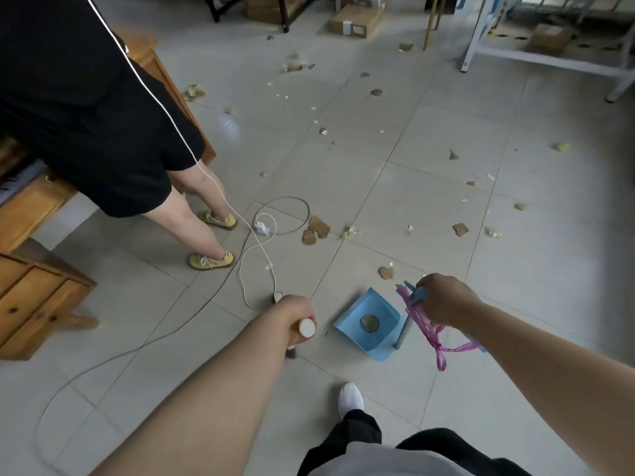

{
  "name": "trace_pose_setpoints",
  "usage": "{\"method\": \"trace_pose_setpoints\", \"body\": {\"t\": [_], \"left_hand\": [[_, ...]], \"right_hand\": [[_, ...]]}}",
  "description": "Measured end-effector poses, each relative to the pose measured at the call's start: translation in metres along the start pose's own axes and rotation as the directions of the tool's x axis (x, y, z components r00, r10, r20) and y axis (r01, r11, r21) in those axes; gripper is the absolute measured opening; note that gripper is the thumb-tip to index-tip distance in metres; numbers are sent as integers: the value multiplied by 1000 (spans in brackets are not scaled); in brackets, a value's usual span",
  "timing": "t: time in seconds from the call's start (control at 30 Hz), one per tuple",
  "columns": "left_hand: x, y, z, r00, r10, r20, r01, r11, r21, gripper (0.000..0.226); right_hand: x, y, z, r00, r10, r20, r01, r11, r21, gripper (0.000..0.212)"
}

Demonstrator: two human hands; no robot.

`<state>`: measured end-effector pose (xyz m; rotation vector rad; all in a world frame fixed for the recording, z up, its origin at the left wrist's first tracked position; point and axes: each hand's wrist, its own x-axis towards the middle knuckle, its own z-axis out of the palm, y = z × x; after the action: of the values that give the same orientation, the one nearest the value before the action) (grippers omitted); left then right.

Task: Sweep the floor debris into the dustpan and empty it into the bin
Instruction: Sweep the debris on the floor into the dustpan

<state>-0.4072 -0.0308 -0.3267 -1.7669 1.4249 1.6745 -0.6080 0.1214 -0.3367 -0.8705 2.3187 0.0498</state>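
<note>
My left hand [296,316] grips the white-capped top of a broom handle [307,327]; the broom's head is hidden below my hand. My right hand [443,298] holds the blue handle top of the dustpan [367,324], with a purple plastic strip [431,329] tied to it and hanging down. The blue dustpan sits on the floor between my hands and holds one round greenish-brown piece [369,322]. Scraps of cardboard [315,230] and paper lie scattered across the tiles ahead, the nearest cardboard scrap [386,272] just beyond the dustpan. No bin is in view.
Another person in black with yellow shoes [211,261] stands at left beside wooden furniture [31,297]. White and grey cables [261,242] loop over the floor in front of my left hand. Cardboard boxes [355,20] and a white metal rack [549,60] stand at the back.
</note>
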Motion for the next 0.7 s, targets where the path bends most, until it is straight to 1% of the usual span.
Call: {"method": "trace_pose_setpoints", "body": {"t": [0.03, 0.07, 0.1, 0.17, 0.2, 0.27, 0.4, 0.47, 0.53, 0.6, 0.7], "left_hand": [[5, 7, 3, 999, 10, 31, -10, 1000, 3, 35], [5, 16, 7, 1000, 19, 17, -19, 1000, 17, 35], [8, 24, 11, 999, 42, 0, -42, 999, -9, 34], [10, 37, 18, 1000, 19, -17, -20, 999, -49, 32], [10, 42, 22, 1000, 13, -18, -13, 999, -30, 32], [14, 51, 33, 1000, 9, -28, -10, 999, -44, 31], [15, 72, 56, 999, 13, -45, -16, 997, -81, 22], [16, 83, 65, 1000, -8, -26, 4, 992, -124, 21], [14, 94, 71, 999, -2, -48, -5, 991, -132, 20], [8, 105, 78, 997, -10, -71, 2, 993, -121, 18], [3, 118, 91, 996, -4, -95, -1, 999, -52, 19]], "right_hand": [[4, 0, -3, 1000, -5, 3, 5, 1000, -6, 22], [7, 0, -7, 1000, -7, 6, 7, 1000, -14, 21], [10, 1, -11, 1000, -3, 9, 3, 1000, -23, 20], [16, 5, -17, 1000, 8, 12, -7, 999, -33, 18], [19, 8, -20, 1000, 11, 12, -10, 999, -36, 17], [27, 16, -25, 1000, 5, 18, -5, 999, -41, 19], [43, 33, -38, 999, -37, 32, 39, 998, -45, 19], [49, 41, -48, 998, -53, 36, 54, 998, -37, 20], [55, 51, -58, 997, -72, 34, 73, 997, -28, 20], [60, 59, -72, 994, -101, 34, 102, 994, -25, 22], [71, 67, -91, 987, -156, 35, 157, 987, -18, 24]]}}
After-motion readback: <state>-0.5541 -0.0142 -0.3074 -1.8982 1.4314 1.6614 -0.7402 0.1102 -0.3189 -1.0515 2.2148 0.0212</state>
